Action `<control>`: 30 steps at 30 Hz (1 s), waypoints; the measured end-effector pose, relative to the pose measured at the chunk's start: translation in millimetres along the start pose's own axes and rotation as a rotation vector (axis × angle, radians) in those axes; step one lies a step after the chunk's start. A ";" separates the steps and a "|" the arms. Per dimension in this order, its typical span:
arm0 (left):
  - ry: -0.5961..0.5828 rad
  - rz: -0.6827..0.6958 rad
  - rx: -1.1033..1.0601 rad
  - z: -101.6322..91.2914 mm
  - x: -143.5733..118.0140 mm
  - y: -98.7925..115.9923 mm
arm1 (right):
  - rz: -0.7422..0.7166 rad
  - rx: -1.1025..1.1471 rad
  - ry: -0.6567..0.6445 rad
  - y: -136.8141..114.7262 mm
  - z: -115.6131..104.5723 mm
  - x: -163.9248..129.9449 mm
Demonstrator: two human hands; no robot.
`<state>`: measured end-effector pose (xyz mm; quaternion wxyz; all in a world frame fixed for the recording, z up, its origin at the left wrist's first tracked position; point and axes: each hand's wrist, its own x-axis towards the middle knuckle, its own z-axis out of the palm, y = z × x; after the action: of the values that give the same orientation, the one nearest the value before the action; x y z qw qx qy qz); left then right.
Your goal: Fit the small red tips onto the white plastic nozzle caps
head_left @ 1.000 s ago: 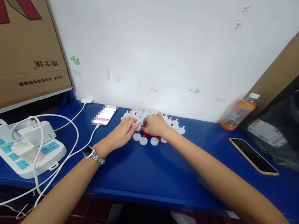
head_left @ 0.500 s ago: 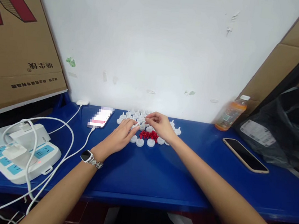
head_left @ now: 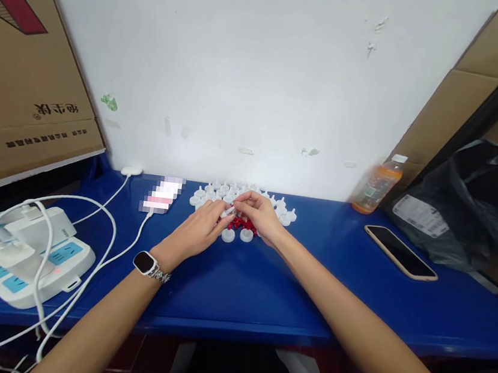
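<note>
Holding a white cap (head_left: 228,212) in your left grip (head_left: 201,224), toward the counter (head_left: 235,297) back edge, you have it at your right grip (head_left: 260,213), whose hold I cannot tell

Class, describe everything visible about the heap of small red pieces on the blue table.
The heap of small, glossy red pieces looks like plastic and lies loose on the smooth blue table; single shapes are too small to make out. Two round white plastic caps sit at its near edge, contact unclear. The right hand appears to hide part of it.
</note>
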<state>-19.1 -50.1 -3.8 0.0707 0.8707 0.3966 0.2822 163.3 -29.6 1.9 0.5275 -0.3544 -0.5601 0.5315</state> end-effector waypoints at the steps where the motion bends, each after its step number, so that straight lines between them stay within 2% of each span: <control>1: -0.007 -0.004 -0.003 0.3 0.4 0.2 | 0.011 0.007 -0.012 0.3 -0.4 0.0; 11: -0.009 0.057 0.077 0.9 1.8 5.0 | 0.097 0.004 -0.117 -1.5 -7.8 1.3; 14: -0.003 0.080 0.131 0.9 1.9 3.4 | 0.115 -0.030 -0.067 -4.9 -6.7 -0.2; 18: 0.017 0.055 0.152 0.6 1.4 0.0 | 0.084 -0.038 0.098 -10.1 -6.6 -1.5; 20: 0.019 0.046 0.152 0.4 1.0 -0.8 | 0.060 -0.048 0.141 -11.1 -7.3 -2.3; 30: 0.008 0.058 0.154 2.2 1.0 -0.3 | -0.027 -0.174 0.099 -6.0 -7.2 -7.0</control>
<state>-17.6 -48.9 -5.3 -0.0063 0.8834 0.3922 0.2565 172.6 -35.8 5.4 0.5291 -0.4171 -0.5820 0.4554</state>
